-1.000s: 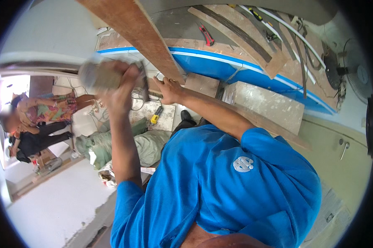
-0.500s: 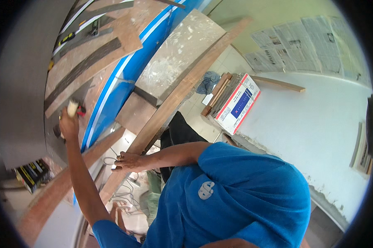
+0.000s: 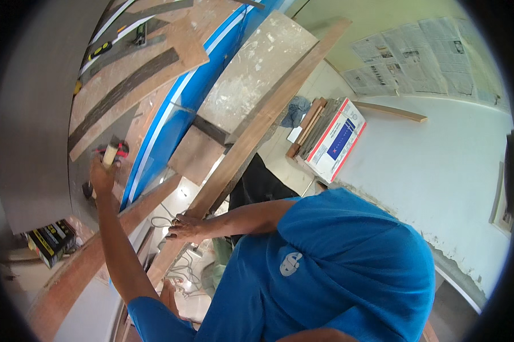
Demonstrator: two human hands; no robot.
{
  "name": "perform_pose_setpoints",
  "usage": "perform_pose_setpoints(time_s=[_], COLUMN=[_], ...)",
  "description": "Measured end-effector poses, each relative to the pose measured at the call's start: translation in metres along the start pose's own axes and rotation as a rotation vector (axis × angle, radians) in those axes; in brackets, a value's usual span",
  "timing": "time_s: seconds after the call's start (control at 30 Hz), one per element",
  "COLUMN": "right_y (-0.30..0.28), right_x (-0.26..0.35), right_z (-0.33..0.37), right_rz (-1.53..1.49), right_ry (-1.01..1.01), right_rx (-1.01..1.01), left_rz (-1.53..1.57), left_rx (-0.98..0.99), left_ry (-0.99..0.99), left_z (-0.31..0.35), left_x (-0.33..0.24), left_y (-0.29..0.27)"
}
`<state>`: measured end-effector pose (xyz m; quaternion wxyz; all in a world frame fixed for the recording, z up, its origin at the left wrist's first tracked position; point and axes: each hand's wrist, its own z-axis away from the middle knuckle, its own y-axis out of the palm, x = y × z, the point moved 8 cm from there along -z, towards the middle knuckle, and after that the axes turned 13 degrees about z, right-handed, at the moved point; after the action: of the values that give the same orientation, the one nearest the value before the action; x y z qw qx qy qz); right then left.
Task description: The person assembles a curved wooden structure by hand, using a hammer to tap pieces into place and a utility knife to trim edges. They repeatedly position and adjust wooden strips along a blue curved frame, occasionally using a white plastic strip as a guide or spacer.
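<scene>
My left hand (image 3: 102,178) reaches over the worktop at the left, closed around a pale stick-like handle (image 3: 112,153) that points up out of the fist. A dark end (image 3: 88,190) shows below the hand; whether it belongs to the same thing I cannot tell. Right beside the handle lies a small red and black object (image 3: 122,148), its kind unclear. My right hand (image 3: 186,228) rests on a long wooden beam (image 3: 251,145) that runs diagonally, fingers spread over its near part. On the worktop, a wide board (image 3: 188,48) bears a dark strip (image 3: 126,94).
Blue sheet (image 3: 168,131) with a white edge borders the worktop. A paint-spattered board (image 3: 257,62) lies beyond. A yellow-black box (image 3: 50,242) and a utility knife (image 3: 100,50) are at left. A white carton (image 3: 336,142) stands by the wall; cables (image 3: 183,271) lie below.
The whole view has shifted slightly right. My left hand has moved a little down and right with the pale handle, uncovering more of the red and black object. My right hand remains on the beam.
</scene>
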<state>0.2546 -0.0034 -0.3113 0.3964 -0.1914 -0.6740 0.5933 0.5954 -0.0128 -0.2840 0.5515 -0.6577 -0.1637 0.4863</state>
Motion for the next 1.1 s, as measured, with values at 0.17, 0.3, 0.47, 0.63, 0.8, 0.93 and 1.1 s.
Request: perform_pose_setpoints(time_s=[0.17, 0.3, 0.47, 0.63, 0.8, 0.93, 1.1], right_y=[-0.031, -0.037, 0.032, 0.038, 0.024, -0.054, -0.106], right_x=[0.017, 0.044, 0.118, 0.146, 0.092, -0.051, -0.237], right_z=[0.002, -0.003, -0.019, 0.003, 0.062, 0.159, 0.3], right_rz=[-0.052, 0.019, 1.083, 0.318, -0.386, -0.877, -0.31], right_ry=[-0.052, -0.014, -0.316, -0.406, -0.519, -0.11, 0.65], right_rx=[-0.022, -0.187, 0.249, 0.272, 0.241, 0.001, -0.268], left_rz=[-0.178, -0.245, 0.543, 0.573, 0.923, 0.807, 0.722], left_rx=[-0.132, -0.221, 0.801, 1.176, 0.773, 0.727, 0.809], left_ry=[-0.072, -0.067, -0.339, -0.355, -0.428, -0.326, -0.412], left_z=[0.016, 0.056, 0.141, 0.2, 0.221, 0.191, 0.185], left_x=[-0.011, -0.049, -0.172, -0.225, -0.194, -0.168, -0.157], left_y=[-0.008, 0.001, 0.176, 0.242, 0.242, 0.211, 0.191])
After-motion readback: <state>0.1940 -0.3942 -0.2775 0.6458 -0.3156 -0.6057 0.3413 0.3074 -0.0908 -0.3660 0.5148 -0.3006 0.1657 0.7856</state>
